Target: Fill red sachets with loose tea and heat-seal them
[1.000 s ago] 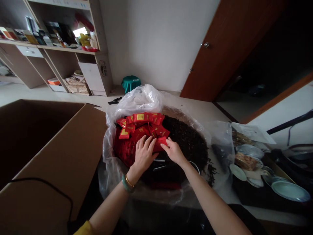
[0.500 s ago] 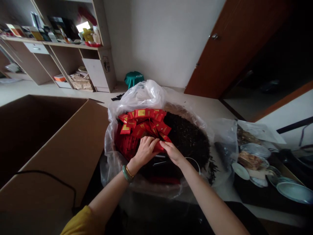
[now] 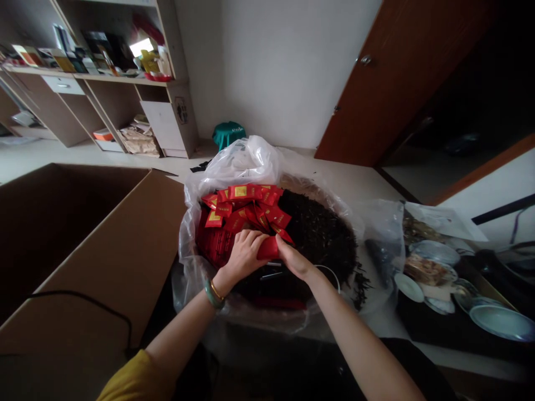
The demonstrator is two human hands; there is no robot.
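Both your left hand [image 3: 246, 253] and right hand [image 3: 296, 259] clamp one red packet [image 3: 268, 248] at mid-frame; the right has turned edge-on, so handling seems unfinished.

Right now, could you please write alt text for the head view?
Left hand and right hand hold a red packet above dark leaves and other red packets inside a plastic bag. A cardboard box stands left, dishes right.

Cluttered shelf unit [image 3: 161, 125] left, brown door [image 3: 376, 89] right, perhaps a green bag [image 3: 228, 135] between.
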